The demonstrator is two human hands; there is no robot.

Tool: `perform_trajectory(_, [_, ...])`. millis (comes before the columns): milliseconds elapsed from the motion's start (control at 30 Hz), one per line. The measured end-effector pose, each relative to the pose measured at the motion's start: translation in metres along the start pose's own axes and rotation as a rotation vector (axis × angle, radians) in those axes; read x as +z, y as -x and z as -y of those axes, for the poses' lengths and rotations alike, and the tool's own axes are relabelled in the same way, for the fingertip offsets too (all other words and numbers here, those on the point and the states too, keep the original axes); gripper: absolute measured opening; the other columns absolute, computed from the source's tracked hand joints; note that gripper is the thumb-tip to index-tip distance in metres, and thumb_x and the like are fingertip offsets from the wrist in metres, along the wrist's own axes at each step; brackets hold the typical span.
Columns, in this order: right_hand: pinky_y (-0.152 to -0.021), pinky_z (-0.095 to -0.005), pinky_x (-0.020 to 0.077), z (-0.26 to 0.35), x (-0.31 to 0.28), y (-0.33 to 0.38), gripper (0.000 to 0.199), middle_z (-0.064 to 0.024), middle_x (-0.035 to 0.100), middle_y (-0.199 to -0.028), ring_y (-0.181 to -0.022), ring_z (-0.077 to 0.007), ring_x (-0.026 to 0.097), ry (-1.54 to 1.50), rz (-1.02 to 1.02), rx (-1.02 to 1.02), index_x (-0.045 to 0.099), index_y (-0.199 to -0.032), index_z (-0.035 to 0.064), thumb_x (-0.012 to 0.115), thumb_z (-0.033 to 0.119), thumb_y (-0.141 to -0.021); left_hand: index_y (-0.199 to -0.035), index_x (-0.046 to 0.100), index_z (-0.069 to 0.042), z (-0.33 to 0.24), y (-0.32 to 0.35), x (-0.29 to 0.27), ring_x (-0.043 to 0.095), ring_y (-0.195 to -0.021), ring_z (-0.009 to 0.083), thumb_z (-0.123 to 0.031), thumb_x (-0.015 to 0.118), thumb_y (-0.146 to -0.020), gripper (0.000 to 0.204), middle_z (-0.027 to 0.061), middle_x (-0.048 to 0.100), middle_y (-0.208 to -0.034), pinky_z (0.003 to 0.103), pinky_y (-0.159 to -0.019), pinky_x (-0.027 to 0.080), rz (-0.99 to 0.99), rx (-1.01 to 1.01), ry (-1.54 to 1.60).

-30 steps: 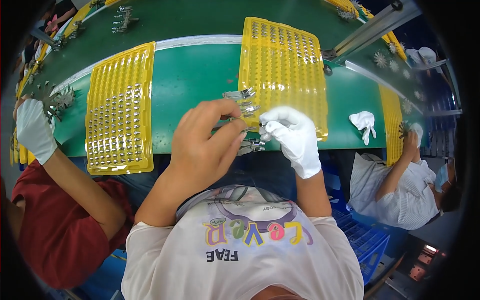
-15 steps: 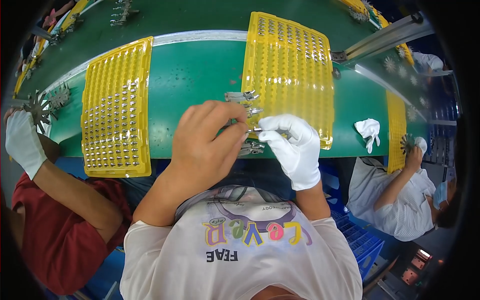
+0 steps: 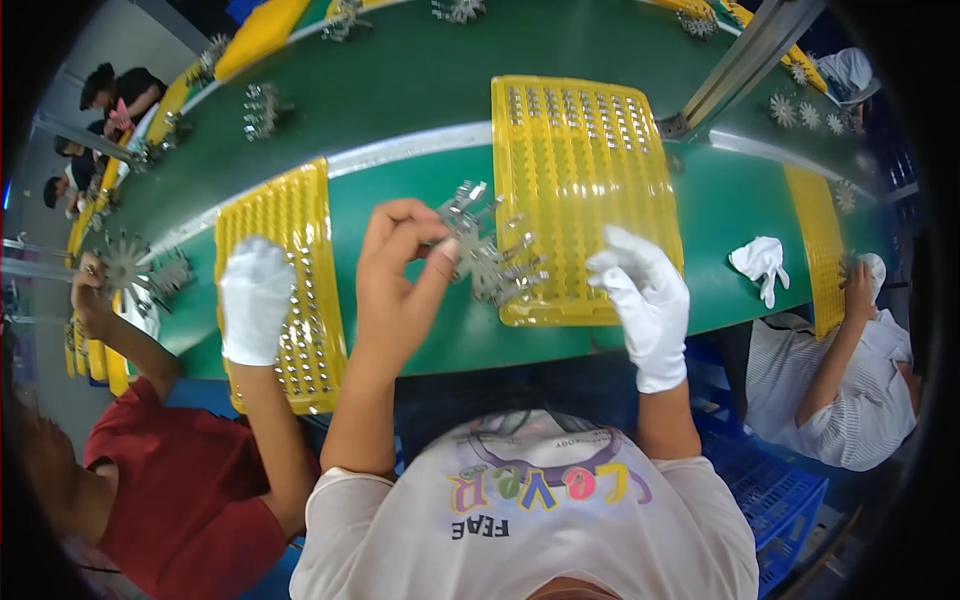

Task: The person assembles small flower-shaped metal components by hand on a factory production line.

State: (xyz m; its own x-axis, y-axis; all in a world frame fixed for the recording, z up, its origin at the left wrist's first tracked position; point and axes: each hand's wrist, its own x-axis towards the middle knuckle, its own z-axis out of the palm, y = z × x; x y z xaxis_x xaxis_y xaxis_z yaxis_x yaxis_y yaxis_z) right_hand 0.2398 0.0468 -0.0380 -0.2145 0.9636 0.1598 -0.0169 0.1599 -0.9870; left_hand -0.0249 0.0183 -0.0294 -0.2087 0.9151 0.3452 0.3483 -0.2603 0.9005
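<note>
My bare left hand (image 3: 405, 285) pinches a star-shaped metal fixture (image 3: 480, 250) with many clip-like arms, held above the green bench in front of me. The fixture is slightly blurred and overlaps the left edge of a yellow plastic tray (image 3: 585, 220). Rows of small metal parts (image 3: 580, 115) fill the tray's far end. Over the near right part of this tray is my right hand (image 3: 648, 300), in a white glove. Its thumb and forefinger tips come close together; anything between them is too small to make out. Right hand and fixture are apart.
On the left, a co-worker in dark red holds another star fixture (image 3: 125, 265) and reaches a gloved hand (image 3: 260, 300) over a second yellow tray (image 3: 325, 270). A white glove (image 3: 762, 268) lies on the bench at right. A metal post (image 3: 745, 65) rises beyond.
My hands have parted: the right moved right, away from the fixture. My left hand has turned the fixture, so its star face shows. The co-worker's gloved hand has come over the left tray.
</note>
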Motion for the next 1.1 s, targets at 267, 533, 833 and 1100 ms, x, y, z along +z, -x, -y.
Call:
perform_trajectory(267, [-0.081,-0.0296,0.058,-0.022,-0.027,0.03,0.033,-0.0117,0.073,-0.102,-0.088,-0.0149,0.07,0.13,-0.073,0.019,0.064,-0.13,-0.004,0.066,-0.001,-0.097,-0.11,0.062,-0.001,0.088,-0.101,-0.006,0.064,-0.095,0.0156,-0.014,0.063,-0.105,0.014,0.0068,0.064,-0.1,0.04,-0.095,0.062,-0.326,-0.286,0.765])
perform_trajectory(533, [-0.075,-0.03,0.0573,-0.029,-0.035,0.043,0.025,-0.0135,0.075,-0.098,-0.081,-0.018,0.073,0.307,-0.104,0.016,0.07,-0.118,-0.0026,0.067,-0.001,-0.093,-0.127,0.051,0.008,0.143,-0.209,0.014,0.062,-0.115,0.0306,-0.005,0.045,-0.109,0.023,0.0179,0.06,-0.125,0.047,-0.111,0.052,-0.658,-0.453,1.284])
perform_trajectory(833, [-0.084,-0.0406,0.0532,-0.014,-0.027,0.038,0.026,-0.0028,0.07,-0.101,-0.094,-0.0259,0.068,1.033,0.061,-0.435,0.072,-0.101,0.0125,0.083,0.023,-0.08,-0.151,0.03,-0.003,0.179,-0.258,0.05,0.044,-0.143,0.0334,-0.003,0.057,-0.102,0.056,0.0154,0.047,-0.145,0.052,-0.119,0.039,-0.534,-0.45,1.415])
perform_trajectory(1100, [-0.084,-0.042,0.05,-0.027,-0.034,0.047,0.041,-0.0028,0.062,-0.099,-0.094,-0.0265,0.063,1.224,0.072,-0.396,0.067,-0.104,0.0159,0.085,0.031,-0.071,-0.162,0.018,-0.007,0.135,-0.203,0.091,0.057,-0.128,0.0299,-0.016,0.071,-0.097,0.085,0.0199,0.037,-0.158,0.044,-0.105,0.05,-0.207,-0.357,0.432])
